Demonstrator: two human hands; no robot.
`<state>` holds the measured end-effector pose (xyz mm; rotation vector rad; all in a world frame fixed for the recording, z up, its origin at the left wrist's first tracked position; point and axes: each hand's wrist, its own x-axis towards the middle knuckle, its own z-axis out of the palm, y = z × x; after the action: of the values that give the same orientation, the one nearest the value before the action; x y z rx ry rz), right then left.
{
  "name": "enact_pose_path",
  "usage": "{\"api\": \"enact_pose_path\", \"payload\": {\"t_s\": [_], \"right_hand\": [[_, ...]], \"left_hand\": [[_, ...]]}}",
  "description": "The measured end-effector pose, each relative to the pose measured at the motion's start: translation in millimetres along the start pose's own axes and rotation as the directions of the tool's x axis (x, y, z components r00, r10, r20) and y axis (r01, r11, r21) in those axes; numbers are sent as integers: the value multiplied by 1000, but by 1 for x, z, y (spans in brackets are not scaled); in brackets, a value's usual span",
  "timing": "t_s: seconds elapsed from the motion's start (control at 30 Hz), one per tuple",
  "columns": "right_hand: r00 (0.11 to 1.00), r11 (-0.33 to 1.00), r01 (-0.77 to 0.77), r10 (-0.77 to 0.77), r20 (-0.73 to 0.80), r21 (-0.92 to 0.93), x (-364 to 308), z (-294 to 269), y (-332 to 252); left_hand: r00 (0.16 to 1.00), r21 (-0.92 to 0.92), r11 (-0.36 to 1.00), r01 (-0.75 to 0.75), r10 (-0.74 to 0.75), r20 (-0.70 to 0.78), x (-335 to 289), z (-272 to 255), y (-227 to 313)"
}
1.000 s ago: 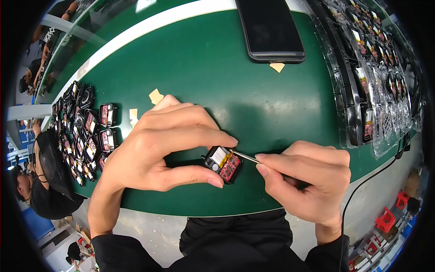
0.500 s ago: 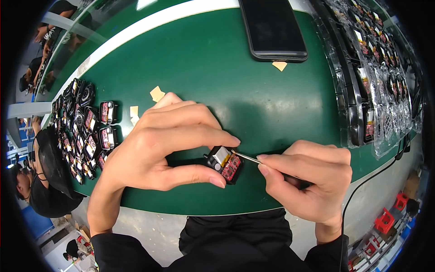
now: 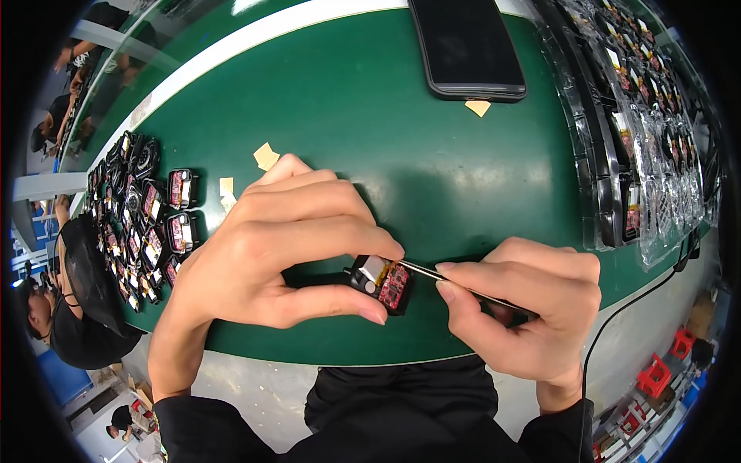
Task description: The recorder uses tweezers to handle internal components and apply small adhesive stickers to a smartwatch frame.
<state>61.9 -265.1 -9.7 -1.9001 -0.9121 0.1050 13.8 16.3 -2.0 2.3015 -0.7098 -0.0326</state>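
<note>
My left hand (image 3: 282, 247) pinches a small black electronic housing (image 3: 382, 284) between thumb and index finger, just above the green table. The housing's open face shows a red circuit board, a pale silvery block and a yellow strip between them. In my right hand (image 3: 532, 297) is a pair of slim metal tweezers (image 3: 423, 270), gripped between thumb and fingers like a pen. Their tip meets the housing's upper edge near the yellow strip, beside my left index fingertip. What exactly the tip touches is too small to tell.
Several similar housings (image 3: 182, 231) crowd the table's left side. A black phone (image 3: 471, 50) lies at the far edge, a tan paper scrap (image 3: 478, 108) beside it. Other scraps (image 3: 266, 157) lie beyond my left hand. Clear plastic trays (image 3: 656, 170) of units stand right, near a black cable (image 3: 617, 312).
The tweezers' tip has shifted slightly along the housing's upper edge, and the housing has turned a little. Both hands keep their grip.
</note>
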Motion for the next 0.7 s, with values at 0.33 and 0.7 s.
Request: {"api": "enact_pose_path", "payload": {"t_s": [0.33, 0.7], "right_hand": [[999, 999, 34, -33, -29, 23, -1, 3, 2], [998, 997, 59, -58, -17, 52, -2, 5, 7]], "left_hand": [[999, 4, 999, 47, -47, 6, 0, -1, 2], [999, 29, 999, 38, -37, -32, -2, 5, 1]]}}
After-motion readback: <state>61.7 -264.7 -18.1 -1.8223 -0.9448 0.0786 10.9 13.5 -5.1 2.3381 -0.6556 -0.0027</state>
